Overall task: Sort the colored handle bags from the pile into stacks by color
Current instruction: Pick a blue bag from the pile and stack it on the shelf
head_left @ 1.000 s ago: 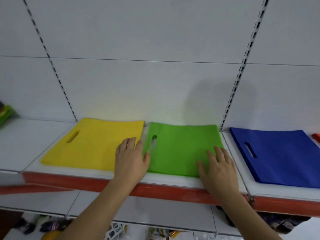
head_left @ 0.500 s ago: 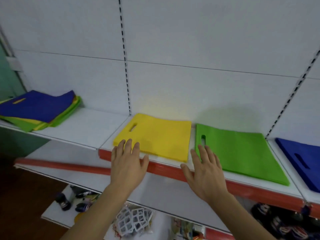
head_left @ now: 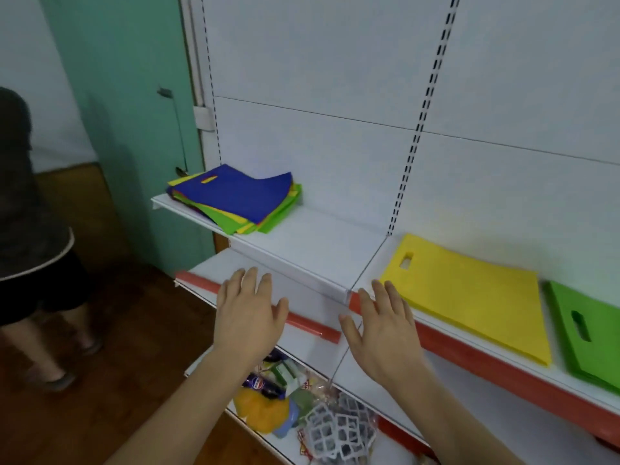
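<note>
A mixed pile of handle bags (head_left: pixel 235 199), blue on top with green and yellow edges showing below, lies at the left end of the white shelf (head_left: pixel 312 250). To the right lies a yellow stack (head_left: pixel 469 297), and a green stack (head_left: pixel 590 337) is cut off by the right edge. My left hand (head_left: pixel 248 317) and my right hand (head_left: pixel 385 330) hover in front of the shelf's edge, fingers straight and spread, holding nothing. Both are short of the pile.
A lower shelf (head_left: pixel 302 344) with a red front strip holds packaged goods and white plastic grids (head_left: pixel 339 431). A person (head_left: pixel 30 229) in dark clothes stands at the left on the wooden floor. A teal wall is behind them.
The view has swung left, so the pile is now near the centre and the blue stack is out of view. Both hands have left the green stack and moved left, empty.
</note>
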Motion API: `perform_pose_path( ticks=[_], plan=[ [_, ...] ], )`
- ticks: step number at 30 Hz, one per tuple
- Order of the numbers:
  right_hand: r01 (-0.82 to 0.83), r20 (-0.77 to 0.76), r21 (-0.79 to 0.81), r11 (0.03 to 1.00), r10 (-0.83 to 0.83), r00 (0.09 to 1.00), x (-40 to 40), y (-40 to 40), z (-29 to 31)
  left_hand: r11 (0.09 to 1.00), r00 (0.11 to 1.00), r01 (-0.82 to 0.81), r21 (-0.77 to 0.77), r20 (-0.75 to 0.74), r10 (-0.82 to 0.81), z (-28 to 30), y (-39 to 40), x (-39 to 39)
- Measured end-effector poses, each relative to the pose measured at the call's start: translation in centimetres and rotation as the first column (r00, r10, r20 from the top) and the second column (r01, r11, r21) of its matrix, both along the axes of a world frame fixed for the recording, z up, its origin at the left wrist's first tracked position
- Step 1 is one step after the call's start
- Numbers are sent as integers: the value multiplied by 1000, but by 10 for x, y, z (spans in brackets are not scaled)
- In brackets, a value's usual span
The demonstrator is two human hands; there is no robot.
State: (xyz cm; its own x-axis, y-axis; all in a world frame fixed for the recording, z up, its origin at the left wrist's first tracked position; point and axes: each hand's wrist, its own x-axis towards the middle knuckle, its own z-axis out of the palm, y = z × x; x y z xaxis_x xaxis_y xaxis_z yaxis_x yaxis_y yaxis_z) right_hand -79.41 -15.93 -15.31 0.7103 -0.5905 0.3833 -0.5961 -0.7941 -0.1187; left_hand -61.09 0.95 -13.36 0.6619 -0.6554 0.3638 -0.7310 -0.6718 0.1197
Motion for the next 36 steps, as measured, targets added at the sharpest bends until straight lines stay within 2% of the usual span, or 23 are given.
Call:
perform_pose_path(
  ticks=[4, 13, 21, 29, 36],
  plan=[
    [-21, -4, 11, 1000, 21, 1000, 63, 5, -4, 999, 999, -49, 21, -3, 49, -6, 12, 50],
    [-76, 105, 31, 997, 73, 992, 217, -26, 0, 995, 996, -88, 54, 33, 86, 9, -12, 199],
    [-33, 57, 6, 999, 32, 998, 298, -48, 1, 996, 996, -92, -7, -20, 92, 10, -39, 299],
    [80, 28, -11, 997, -80, 996, 385, -39, 3, 999, 1000, 9, -46, -29, -10, 1, -49, 415],
    [252, 20, 21, 967, -253, 967, 439, -8, -5, 994, 994, 111, 17, -17, -111, 2, -56, 497]
  ],
)
